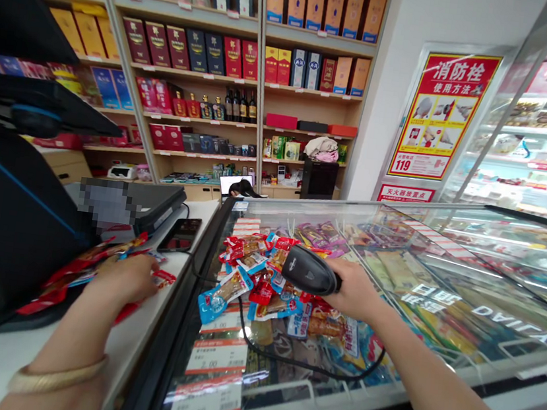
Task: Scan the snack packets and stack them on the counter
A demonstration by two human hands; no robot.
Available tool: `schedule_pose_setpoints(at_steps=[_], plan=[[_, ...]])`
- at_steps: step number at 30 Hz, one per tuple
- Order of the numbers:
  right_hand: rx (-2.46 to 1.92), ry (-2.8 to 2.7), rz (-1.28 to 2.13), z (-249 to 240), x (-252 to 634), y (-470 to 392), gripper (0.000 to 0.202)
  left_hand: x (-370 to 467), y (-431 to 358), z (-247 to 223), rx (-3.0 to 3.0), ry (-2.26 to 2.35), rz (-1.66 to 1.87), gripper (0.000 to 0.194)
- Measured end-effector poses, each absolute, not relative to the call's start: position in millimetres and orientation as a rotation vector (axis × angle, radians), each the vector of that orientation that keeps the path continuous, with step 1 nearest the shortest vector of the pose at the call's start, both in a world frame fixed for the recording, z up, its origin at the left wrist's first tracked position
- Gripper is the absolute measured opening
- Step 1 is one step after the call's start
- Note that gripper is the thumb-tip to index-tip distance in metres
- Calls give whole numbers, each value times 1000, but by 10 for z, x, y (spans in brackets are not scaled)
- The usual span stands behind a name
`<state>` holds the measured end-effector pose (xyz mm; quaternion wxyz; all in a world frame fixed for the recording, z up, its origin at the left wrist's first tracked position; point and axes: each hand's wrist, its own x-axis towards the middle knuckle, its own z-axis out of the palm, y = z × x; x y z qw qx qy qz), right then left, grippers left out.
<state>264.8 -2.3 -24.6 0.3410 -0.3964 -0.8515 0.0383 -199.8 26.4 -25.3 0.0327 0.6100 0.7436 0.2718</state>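
Note:
My right hand (353,289) is wrapped round the handle of a black barcode scanner (310,271), held over a pile of small snack packets (264,280) in red and blue wrappers. The pile lies on the glass top of a chest freezer (445,266). The scanner's black cable (303,368) loops across the glass. At the left, my left hand (129,277) rests on more red packets (80,271) on the white counter (159,324); its fingers are blurred, and whether they grip a packet cannot be made out.
A black checkout terminal (7,219) stands close at the left. Behind it are a dark device (158,207) and a phone (181,233). Shelves of boxes (202,13) line the back wall. Part of a person's dark hair (244,189) shows beyond the freezer.

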Motion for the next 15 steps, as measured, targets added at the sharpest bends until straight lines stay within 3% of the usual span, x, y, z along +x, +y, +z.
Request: schedule_pose_setpoints(at_steps=[3,7,10,15], plan=[[-1027,-2225,110,-238,2631,-32,22,-1820,223,-145,1952,2444,404,29],[-1013,-2238,88,-229,2613,-36,15,-1656,167,-36,1987,2603,447,29],[-1008,-2244,65,-240,2608,-26,17,-1530,148,12,1912,2541,749,32],[-1026,-2218,47,-256,2601,-11,25,-1286,221,-14,1532,2117,1543,39]])
